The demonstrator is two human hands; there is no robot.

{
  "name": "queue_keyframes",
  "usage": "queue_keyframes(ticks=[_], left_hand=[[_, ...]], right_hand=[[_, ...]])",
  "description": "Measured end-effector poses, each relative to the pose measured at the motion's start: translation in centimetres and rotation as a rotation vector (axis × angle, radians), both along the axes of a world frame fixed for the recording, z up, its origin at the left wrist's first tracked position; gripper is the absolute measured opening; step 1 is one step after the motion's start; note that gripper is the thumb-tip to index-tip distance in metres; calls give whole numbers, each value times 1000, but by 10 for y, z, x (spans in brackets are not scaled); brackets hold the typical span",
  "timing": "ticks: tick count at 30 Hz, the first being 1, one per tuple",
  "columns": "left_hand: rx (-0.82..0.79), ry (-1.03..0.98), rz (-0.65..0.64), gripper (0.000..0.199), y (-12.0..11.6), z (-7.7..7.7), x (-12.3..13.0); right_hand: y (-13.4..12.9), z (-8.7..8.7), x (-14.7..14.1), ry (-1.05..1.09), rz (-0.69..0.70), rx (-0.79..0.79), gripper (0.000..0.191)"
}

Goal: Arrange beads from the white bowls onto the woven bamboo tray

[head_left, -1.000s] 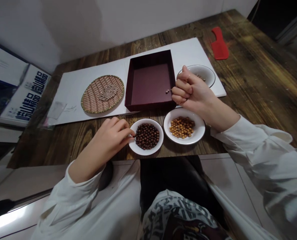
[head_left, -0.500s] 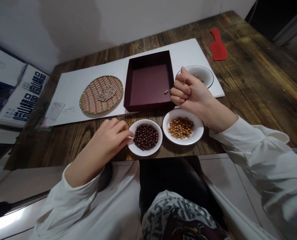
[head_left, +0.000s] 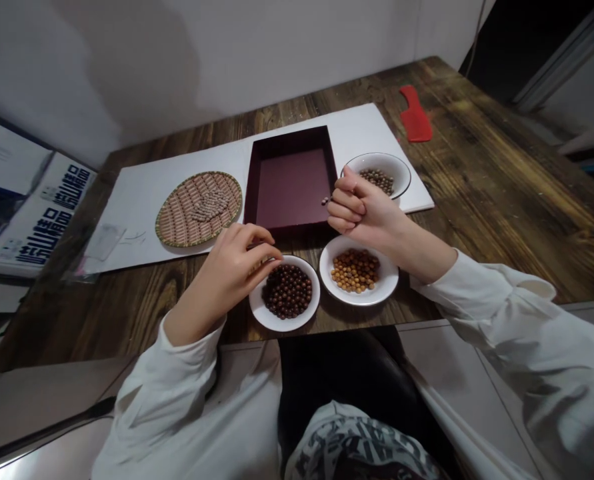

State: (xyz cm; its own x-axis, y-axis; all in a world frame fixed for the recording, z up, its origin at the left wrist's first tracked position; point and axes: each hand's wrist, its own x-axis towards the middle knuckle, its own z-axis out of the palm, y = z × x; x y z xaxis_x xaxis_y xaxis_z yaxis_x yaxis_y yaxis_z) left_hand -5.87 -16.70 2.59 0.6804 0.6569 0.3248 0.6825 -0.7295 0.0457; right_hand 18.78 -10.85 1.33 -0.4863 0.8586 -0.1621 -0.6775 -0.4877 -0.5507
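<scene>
My left hand hovers at the left rim of a white bowl of dark brown beads. Its thumb and fingers are pinched together; whatever lies between them is too small to make out. My right hand is curled into a fist above the far rim of a second white bowl, which holds yellow-brown beads. A few small pale and dark beads stick out beside its fingers, against the right wall of a maroon box. Behind the fist, a third bowl holds greyish-brown beads.
A round woven tray with a patch of small beads lies on a white board. Beyond the board at the right is a red comb. Printed boxes stand at the left, beside the wooden table.
My left hand has lifted slightly from the dark beads and shifted right over the bowl's rim. The right fist has come a little nearer, uncovering more of the third bowl. The whole view has tilted.
</scene>
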Motion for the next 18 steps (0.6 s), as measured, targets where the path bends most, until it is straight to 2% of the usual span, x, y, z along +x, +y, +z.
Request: queue_keyframes(ticks=[4,9,18], left_hand=[[10,-174,5,10,23,-9,10],[16,-262,-23,12,47,-22,20],[4,-334,18,14,50,-39,24]], right_hand=[[-1,-2,-1,46,24,1,47],[-3,-4,-3,81,-9,-48,47],[-12,-4,-9,124,-56,-113,49]])
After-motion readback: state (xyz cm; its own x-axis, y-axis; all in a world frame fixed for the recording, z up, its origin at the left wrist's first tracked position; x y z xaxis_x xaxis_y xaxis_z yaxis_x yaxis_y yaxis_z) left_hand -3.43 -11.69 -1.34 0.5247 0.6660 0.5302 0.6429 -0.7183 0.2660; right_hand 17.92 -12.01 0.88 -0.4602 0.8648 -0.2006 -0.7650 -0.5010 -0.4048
